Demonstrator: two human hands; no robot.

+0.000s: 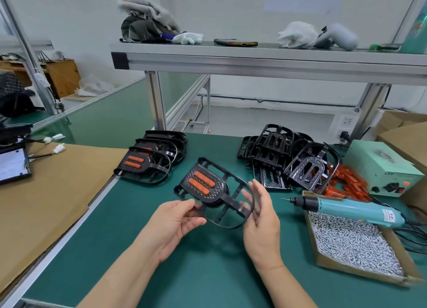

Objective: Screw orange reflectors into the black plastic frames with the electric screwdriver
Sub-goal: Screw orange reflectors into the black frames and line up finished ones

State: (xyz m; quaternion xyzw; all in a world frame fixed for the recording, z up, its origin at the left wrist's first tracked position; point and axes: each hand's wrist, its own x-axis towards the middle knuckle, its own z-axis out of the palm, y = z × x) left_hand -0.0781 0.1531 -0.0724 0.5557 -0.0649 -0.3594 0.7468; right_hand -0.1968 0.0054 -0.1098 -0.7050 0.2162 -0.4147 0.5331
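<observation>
Left hand [175, 220]: pinching the black frame [217, 192] by its lower edge, above the desk [208, 273].
Right hand [261, 215]: fingers straight, against the curved rim.
Handling: light, stiff, thin-ribbed, I judge; best held by the rim.
Electric screwdriver [346, 207]: lying across my screw box [342, 269].

A green counter [208, 273] stands before a white wall [231, 7]. An aluminium-framed shelf [254, 55] spans above it, and brown cardboard [46, 192] lies at its left.

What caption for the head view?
Left hand grips, right hand steadies a black frame with orange reflectors; electric screwdriver rests on screw box.
</observation>
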